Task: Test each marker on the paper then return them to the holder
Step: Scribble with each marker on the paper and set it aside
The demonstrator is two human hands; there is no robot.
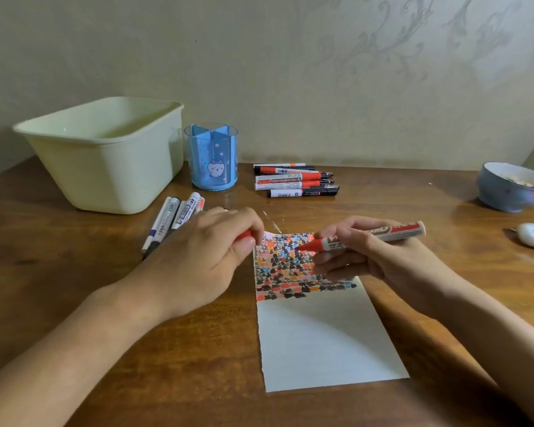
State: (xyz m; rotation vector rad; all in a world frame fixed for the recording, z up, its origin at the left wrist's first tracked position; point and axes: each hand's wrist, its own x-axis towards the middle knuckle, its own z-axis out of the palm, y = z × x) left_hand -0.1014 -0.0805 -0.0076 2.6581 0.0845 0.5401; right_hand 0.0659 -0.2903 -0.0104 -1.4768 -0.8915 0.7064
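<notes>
Right hand (356, 257) grips uncapped red marker (364, 237) over paper (321, 334); left hand (210, 245), at 9 o'clock, pinches cap (244, 235). Loose paper may slide, smearing ink.

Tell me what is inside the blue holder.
The blue holder shows only its dividers through the clear wall; no markers stand in it. The floor of its compartments is not clearly visible.

Soft, dim indoor light fell evenly; a curved shadow crossed the white paper sheet (327, 340), faint glare streaked the brown wooden table (74, 303), and wide-angle distortion bowed the slightly blurred edges.
</notes>
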